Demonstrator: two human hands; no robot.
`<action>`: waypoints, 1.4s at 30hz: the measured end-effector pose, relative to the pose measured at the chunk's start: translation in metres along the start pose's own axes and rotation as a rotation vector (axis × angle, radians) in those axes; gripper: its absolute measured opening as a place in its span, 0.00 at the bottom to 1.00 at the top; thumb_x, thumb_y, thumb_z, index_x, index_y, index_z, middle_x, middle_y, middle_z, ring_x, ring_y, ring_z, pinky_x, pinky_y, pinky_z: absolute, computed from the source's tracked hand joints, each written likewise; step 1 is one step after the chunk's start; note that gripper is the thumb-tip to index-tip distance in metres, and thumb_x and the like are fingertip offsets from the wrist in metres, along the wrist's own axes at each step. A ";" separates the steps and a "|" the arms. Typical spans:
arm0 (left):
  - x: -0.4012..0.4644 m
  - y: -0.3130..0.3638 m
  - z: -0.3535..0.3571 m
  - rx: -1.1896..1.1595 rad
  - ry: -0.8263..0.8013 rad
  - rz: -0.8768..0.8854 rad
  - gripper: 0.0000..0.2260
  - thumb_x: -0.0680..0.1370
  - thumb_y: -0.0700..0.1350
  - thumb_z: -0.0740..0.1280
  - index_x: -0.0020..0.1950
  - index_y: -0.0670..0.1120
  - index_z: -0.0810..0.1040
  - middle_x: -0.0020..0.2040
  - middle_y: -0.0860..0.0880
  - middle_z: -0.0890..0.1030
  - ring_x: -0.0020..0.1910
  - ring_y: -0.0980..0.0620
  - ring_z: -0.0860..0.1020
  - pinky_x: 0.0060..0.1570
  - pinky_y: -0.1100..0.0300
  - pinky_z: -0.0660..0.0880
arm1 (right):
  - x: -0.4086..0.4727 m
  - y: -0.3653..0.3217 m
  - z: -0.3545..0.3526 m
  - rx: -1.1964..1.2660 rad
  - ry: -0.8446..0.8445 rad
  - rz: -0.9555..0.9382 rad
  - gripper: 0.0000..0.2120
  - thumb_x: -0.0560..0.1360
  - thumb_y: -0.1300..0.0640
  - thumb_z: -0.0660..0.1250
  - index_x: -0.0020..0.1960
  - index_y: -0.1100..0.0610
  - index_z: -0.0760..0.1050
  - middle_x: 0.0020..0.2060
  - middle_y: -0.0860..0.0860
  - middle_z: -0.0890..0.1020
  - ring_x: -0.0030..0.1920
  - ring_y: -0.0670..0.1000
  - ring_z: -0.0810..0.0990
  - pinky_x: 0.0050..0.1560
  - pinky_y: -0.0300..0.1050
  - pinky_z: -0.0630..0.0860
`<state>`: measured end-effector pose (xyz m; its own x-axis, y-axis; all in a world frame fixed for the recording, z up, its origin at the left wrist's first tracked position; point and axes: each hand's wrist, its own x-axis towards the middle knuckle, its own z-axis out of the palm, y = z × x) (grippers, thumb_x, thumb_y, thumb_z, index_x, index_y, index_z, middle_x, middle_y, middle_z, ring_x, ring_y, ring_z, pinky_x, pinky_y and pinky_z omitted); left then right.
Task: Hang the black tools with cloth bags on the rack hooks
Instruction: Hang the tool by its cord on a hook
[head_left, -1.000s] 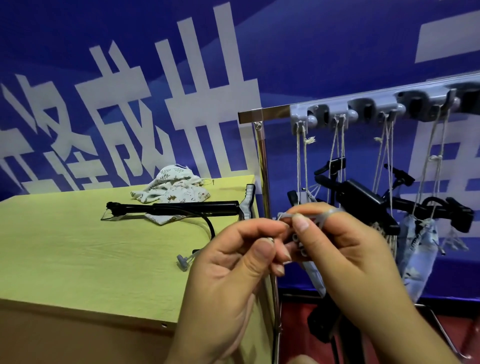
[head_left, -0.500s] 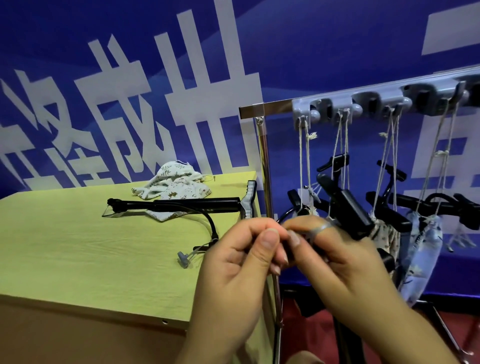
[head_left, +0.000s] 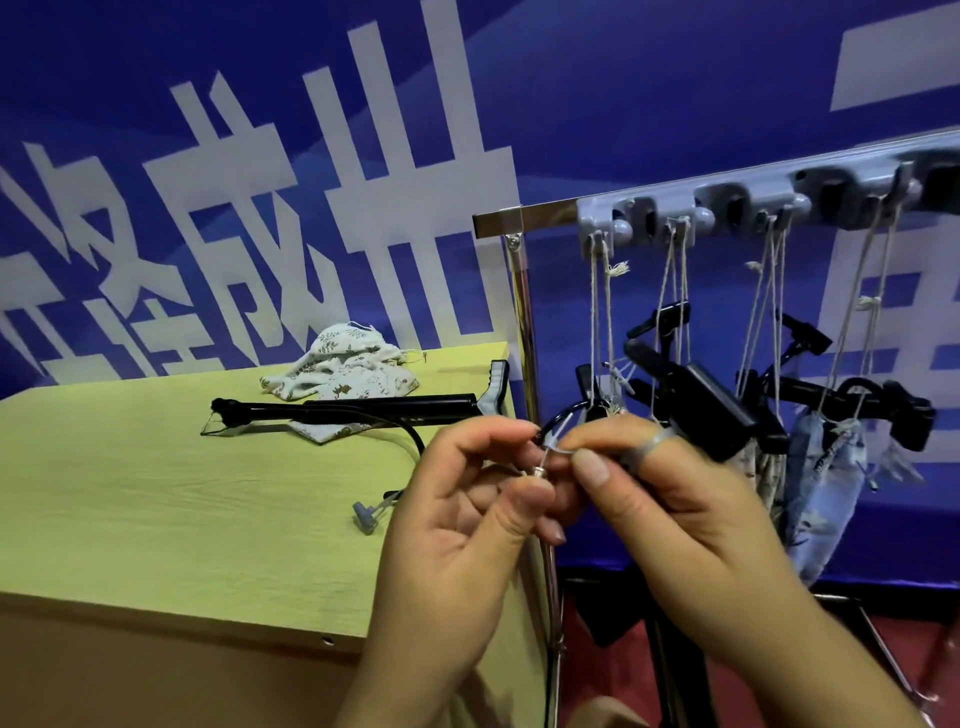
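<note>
- Head view, near centre: the left hand (head_left: 462, 514) and the right hand (head_left: 670, 509) meet in front of the rack, fingertips together on a thin clear tube with a small metal tip (head_left: 540, 472). Both hands pinch this fine piece; a clear band also sits around one right finger.
- Which tool the tube belongs to is hard to tell — a thin black cable (head_left: 558, 422) curves up just behind the fingertips toward the hanging items.
- On the right, the rack (head_left: 524, 221) carries a grey hook strip (head_left: 691, 208). Four sets of pale strings hang from the hooks, each bearing a black tool (head_left: 691, 395) with a cloth bag (head_left: 826, 478) below.
- On the left, farther off, one more black tool (head_left: 363, 406) lies flat on the yellow-green table (head_left: 156, 493), its cable trailing to a clear end piece (head_left: 366, 514) near the table edge. A patterned cloth bag (head_left: 348, 366) lies crumpled just behind it, partly under it.
- Handling, as a judgement: the tool body looks stiff and light, so a grip along the straight bar should carry it. The cable and clear tubing are limp and likely delicate — best not pulled. The bag is soft; its string loop is probably the part to take up and slip over a hook.
- The tool on the table is not yet hung.
</note>
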<state>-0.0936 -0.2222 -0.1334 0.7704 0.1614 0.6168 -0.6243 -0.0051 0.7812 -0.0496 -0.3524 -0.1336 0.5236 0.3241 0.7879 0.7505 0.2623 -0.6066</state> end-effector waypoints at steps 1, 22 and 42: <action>0.000 0.000 0.000 0.003 -0.003 0.002 0.12 0.66 0.56 0.73 0.47 0.55 0.80 0.40 0.51 0.82 0.30 0.56 0.79 0.34 0.64 0.77 | 0.000 -0.001 0.000 0.012 -0.011 0.007 0.09 0.76 0.60 0.59 0.50 0.51 0.76 0.40 0.49 0.79 0.37 0.35 0.79 0.42 0.24 0.72; 0.002 -0.041 -0.002 0.220 -0.077 -0.090 0.29 0.61 0.71 0.69 0.57 0.58 0.73 0.53 0.60 0.80 0.54 0.61 0.78 0.53 0.67 0.72 | 0.039 -0.027 -0.019 0.451 0.010 0.497 0.09 0.77 0.59 0.59 0.45 0.60 0.77 0.33 0.52 0.83 0.36 0.47 0.82 0.41 0.39 0.81; 0.027 -0.036 0.046 -0.073 -0.062 -0.334 0.07 0.68 0.48 0.72 0.40 0.46 0.78 0.31 0.49 0.79 0.30 0.53 0.77 0.37 0.57 0.78 | 0.052 -0.008 -0.088 0.167 0.075 0.665 0.42 0.61 0.23 0.56 0.52 0.60 0.75 0.32 0.51 0.84 0.33 0.46 0.82 0.32 0.37 0.79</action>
<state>-0.0443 -0.2635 -0.1398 0.9389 0.0817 0.3344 -0.3419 0.1086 0.9334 0.0076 -0.4179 -0.0782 0.8824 0.4024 0.2438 0.1906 0.1680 -0.9672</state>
